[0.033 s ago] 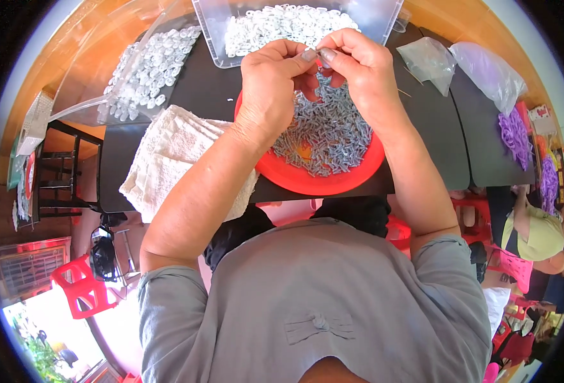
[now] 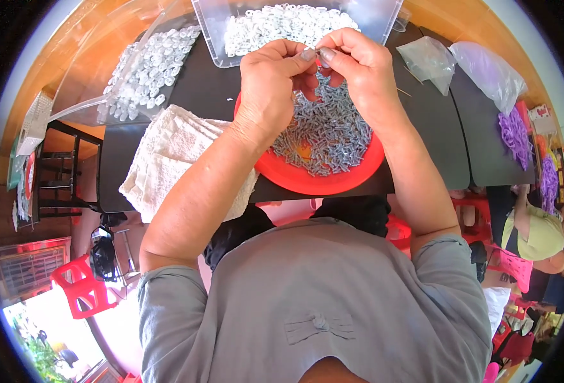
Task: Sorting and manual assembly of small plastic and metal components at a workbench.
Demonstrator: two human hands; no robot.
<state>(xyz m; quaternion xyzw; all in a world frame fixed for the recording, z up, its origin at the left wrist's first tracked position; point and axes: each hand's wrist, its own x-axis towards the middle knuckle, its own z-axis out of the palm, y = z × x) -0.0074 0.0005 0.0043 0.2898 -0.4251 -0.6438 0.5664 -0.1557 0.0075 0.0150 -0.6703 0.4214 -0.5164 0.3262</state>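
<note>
Hardly anything has moved since the earlier frame: both hands sit just where they were. The dark table (image 2: 429, 140) spreads wide, a clear bin (image 2: 378, 20) of white pieces (image 2: 282, 27) at its far edge, the red basin (image 2: 327, 185) of grey pieces (image 2: 327, 140) close by the near edge, a folded cloth (image 2: 170, 156) spilling over that edge to the left. Over the basin's far part, left hand (image 2: 272, 73) meets right hand (image 2: 362, 67), thumbs and forefingers pinched, seemingly on a tiny piece (image 2: 319, 53). A slack pinch could lose it among the grey lot; a dragging left forearm could pull the cloth down. Hidden: the basin's far rim behind the hands. The bin is cut off at the top, and the tiny piece's shape? Too small to call.
</note>
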